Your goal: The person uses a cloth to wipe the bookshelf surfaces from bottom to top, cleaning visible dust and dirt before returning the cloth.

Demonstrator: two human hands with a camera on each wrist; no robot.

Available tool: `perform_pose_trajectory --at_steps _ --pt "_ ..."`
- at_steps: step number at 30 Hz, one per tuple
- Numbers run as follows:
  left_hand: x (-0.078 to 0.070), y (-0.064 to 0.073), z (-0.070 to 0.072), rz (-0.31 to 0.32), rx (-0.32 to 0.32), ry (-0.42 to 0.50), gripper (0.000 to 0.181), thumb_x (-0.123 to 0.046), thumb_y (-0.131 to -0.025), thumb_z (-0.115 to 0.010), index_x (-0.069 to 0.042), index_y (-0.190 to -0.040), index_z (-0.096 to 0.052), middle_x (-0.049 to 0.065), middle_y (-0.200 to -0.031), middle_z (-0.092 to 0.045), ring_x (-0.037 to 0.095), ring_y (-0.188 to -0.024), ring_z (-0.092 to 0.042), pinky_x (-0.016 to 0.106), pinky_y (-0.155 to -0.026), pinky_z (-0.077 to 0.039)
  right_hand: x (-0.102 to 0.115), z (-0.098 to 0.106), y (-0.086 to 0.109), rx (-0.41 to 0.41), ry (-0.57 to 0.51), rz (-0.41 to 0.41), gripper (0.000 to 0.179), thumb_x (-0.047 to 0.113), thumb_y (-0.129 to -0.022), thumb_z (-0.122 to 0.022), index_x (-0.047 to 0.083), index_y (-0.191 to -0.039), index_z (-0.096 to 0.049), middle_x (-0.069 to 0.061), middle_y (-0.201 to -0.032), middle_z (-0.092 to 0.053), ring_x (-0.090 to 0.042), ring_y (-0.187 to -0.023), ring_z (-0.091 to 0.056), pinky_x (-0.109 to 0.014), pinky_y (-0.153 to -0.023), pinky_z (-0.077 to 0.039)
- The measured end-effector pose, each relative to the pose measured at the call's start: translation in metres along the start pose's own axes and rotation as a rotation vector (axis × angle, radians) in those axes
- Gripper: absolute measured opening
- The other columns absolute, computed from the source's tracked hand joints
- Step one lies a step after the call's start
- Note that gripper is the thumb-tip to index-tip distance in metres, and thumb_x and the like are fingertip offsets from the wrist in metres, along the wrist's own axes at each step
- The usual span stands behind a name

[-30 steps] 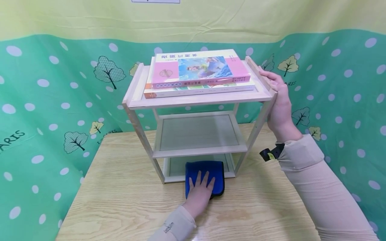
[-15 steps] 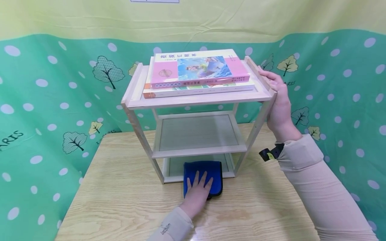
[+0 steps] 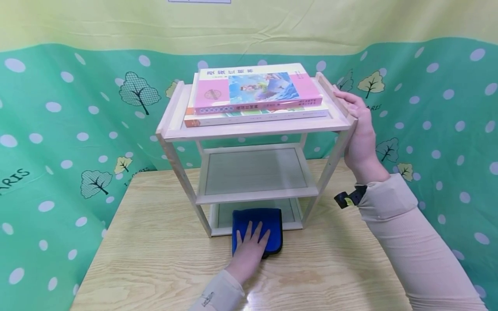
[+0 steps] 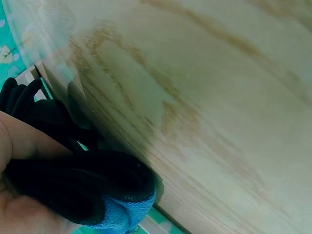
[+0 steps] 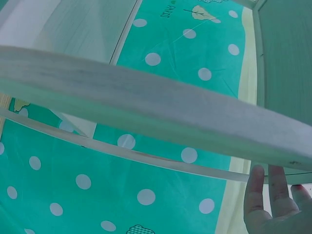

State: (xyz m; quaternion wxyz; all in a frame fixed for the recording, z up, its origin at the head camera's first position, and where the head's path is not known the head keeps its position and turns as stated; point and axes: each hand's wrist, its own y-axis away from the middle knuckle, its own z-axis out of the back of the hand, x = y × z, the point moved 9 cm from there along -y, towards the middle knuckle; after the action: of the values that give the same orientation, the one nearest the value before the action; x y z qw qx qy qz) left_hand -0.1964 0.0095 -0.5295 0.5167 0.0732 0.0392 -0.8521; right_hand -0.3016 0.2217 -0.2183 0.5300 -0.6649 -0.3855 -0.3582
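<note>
My left hand [image 3: 248, 255] lies over a folded blue cloth [image 3: 272, 220] with black edging, at the front of the lowest tier. Four fingers spread across its top in the head view. In the left wrist view the thumb tucks against the folds of the cloth [image 4: 129, 214], holding them toward the palm. My right hand [image 3: 361, 134] grips the top right side of a pale wooden three-tier shelf [image 3: 256, 196], its fingers over the side rail. Fingertips [image 5: 278, 183] reach the frame's edge in the right wrist view.
Two books, a pink-covered one [image 3: 258, 88] above a white-spined one [image 3: 256, 119], lie stacked on the shelf's top tier. The shelf stands on a light wood-grain table [image 3: 155, 259]. A green and yellow patterned curtain [image 3: 78, 129] hangs behind and at both sides.
My left hand and the blue cloth have slid slightly left along the shelf's lower front. My right hand stays on the shelf's right side.
</note>
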Motion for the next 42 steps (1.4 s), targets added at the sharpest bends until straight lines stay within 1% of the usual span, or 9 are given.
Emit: perform_pose_trajectory --at_steps 5,8,15,19,24,29,32,37,42 --pt "0.001 0.003 0.001 0.009 0.004 -0.005 0.067 0.008 -0.090 -0.057 -0.018 -0.151 -0.042 0.015 -0.161 -0.031 0.045 -0.147 -0.026 0.072 -0.107 -0.028 0.000 0.000 0.000 0.001 -0.010 -0.003 0.041 0.030 -0.099 -0.033 0.015 -0.130 -0.057 -0.009 -0.150 -0.038 -0.022 -0.127 -0.050 -0.029 -0.100 -0.044" --pt "0.002 0.004 0.003 0.013 0.005 0.003 0.068 0.009 -0.089 -0.057 -0.017 -0.151 -0.042 0.015 -0.161 -0.030 0.045 -0.147 -0.026 0.072 -0.108 -0.028 0.001 -0.001 0.000 0.000 -0.017 -0.001 0.042 0.030 -0.099 -0.033 0.015 -0.130 -0.057 -0.009 -0.150 -0.039 -0.022 -0.127 -0.050 -0.028 -0.100 -0.044" --pt "0.005 0.004 0.003 0.022 -0.004 0.012 0.069 0.011 -0.089 -0.057 -0.017 -0.150 -0.043 0.015 -0.161 -0.030 0.045 -0.147 -0.026 0.073 -0.108 -0.028 0.001 -0.002 0.000 0.006 -0.019 0.000 0.042 0.030 -0.099 -0.033 0.014 -0.130 -0.056 -0.009 -0.149 -0.039 -0.022 -0.126 -0.051 -0.031 -0.102 -0.044" --pt "0.008 0.004 0.002 0.027 -0.007 0.015 0.072 0.014 -0.087 -0.057 -0.018 -0.150 -0.042 0.015 -0.161 -0.030 0.045 -0.147 -0.025 0.073 -0.108 -0.027 0.001 -0.001 0.000 0.003 -0.013 -0.001 0.043 0.030 -0.099 -0.032 0.015 -0.130 -0.056 -0.009 -0.149 -0.039 -0.023 -0.127 -0.050 -0.034 -0.104 -0.041" --pt "0.012 0.006 0.001 0.036 -0.004 0.028 0.079 0.019 -0.082 -0.054 -0.018 -0.151 -0.041 0.015 -0.161 -0.028 0.045 -0.148 -0.024 0.073 -0.108 -0.025 0.001 0.000 0.000 0.003 -0.015 0.003 0.043 0.030 -0.099 -0.031 0.015 -0.130 -0.057 -0.008 -0.152 -0.037 -0.024 -0.130 -0.048 -0.037 -0.108 -0.039" --pt "0.016 0.008 0.000 0.039 0.001 0.057 0.080 0.020 -0.081 -0.053 -0.017 -0.151 -0.041 0.016 -0.161 -0.028 0.046 -0.148 -0.023 0.073 -0.108 -0.023 0.001 -0.001 0.001 0.010 -0.015 0.000 0.043 0.030 -0.098 -0.032 0.016 -0.129 -0.058 -0.007 -0.156 -0.034 -0.025 -0.135 -0.043 -0.037 -0.110 -0.037" --pt "0.018 0.010 0.000 0.041 0.003 0.065 0.082 0.021 -0.080 -0.054 -0.017 -0.151 -0.041 0.016 -0.161 -0.027 0.047 -0.148 -0.022 0.074 -0.108 -0.023 0.000 -0.001 0.002 0.015 -0.017 0.002 0.043 0.030 -0.098 -0.032 0.016 -0.129 -0.058 -0.006 -0.157 -0.033 -0.024 -0.133 -0.045 -0.035 -0.106 -0.040" --pt "0.021 0.011 0.001 0.042 0.001 0.067 0.084 0.021 -0.078 -0.057 -0.016 -0.152 -0.040 0.017 -0.162 -0.027 0.047 -0.148 -0.022 0.074 -0.108 -0.024 0.000 -0.001 0.001 0.022 -0.013 0.009 0.043 0.031 -0.099 -0.031 0.016 -0.130 -0.056 -0.008 -0.150 -0.037 -0.021 -0.122 -0.052 -0.031 -0.098 -0.042" --pt "0.024 0.014 0.005 0.039 -0.019 0.068 0.083 0.021 -0.077 -0.058 -0.015 -0.150 -0.042 0.018 -0.160 -0.029 0.048 -0.146 -0.025 0.075 -0.106 -0.026 0.000 -0.001 0.001 0.025 -0.015 0.013 0.044 0.031 -0.099 -0.030 0.016 -0.131 -0.056 -0.009 -0.150 -0.037 -0.019 -0.119 -0.053 -0.029 -0.095 -0.044"
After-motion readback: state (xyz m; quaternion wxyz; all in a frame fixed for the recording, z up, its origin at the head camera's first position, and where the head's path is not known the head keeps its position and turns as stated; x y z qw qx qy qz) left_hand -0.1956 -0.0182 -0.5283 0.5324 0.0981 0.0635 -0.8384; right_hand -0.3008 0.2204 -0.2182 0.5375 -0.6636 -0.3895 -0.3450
